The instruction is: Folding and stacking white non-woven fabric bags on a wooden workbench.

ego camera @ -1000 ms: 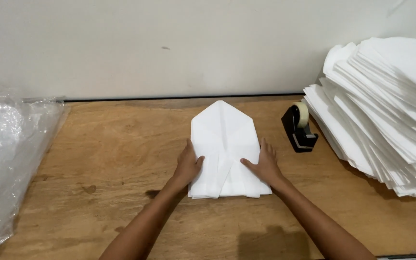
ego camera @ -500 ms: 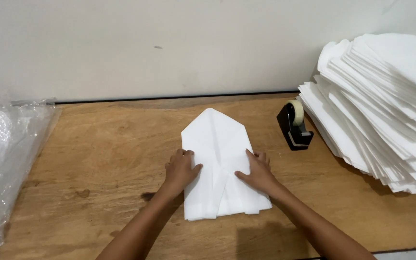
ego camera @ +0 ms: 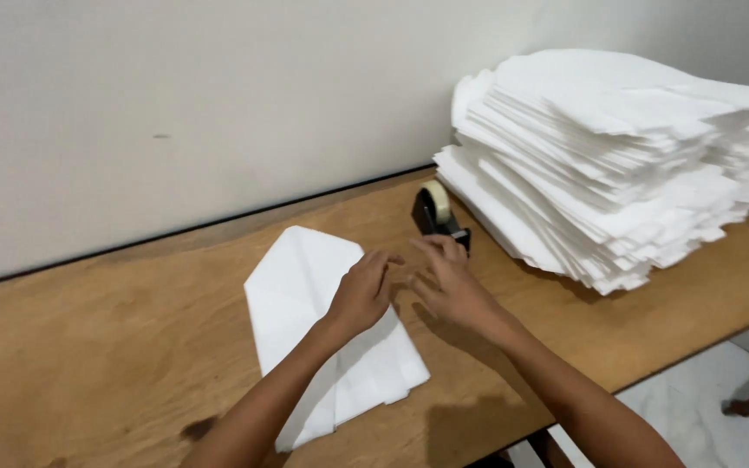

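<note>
A folded white sheet (ego camera: 305, 295) with a pointed far end lies on the wooden table (ego camera: 114, 347). My left hand (ego camera: 361, 290) rests on its right edge, fingers pointing toward the tape. My right hand (ego camera: 448, 282) hovers just right of the sheet with fingers spread, its fingertips close to a black tape dispenser (ego camera: 438, 215) holding a roll of pale tape. Nothing is visibly held in either hand.
A tall stack of white sheets (ego camera: 626, 156) fills the table's right end, right behind the dispenser. A pale wall (ego camera: 175, 104) runs along the far edge. The table's near edge (ego camera: 652, 364) drops to a light floor at lower right.
The view has swung to the right, so the plastic bag at the left is out of sight. My right hand left the sheet and moved toward the tape dispenser; the left hand shifted to the sheet's right edge.
</note>
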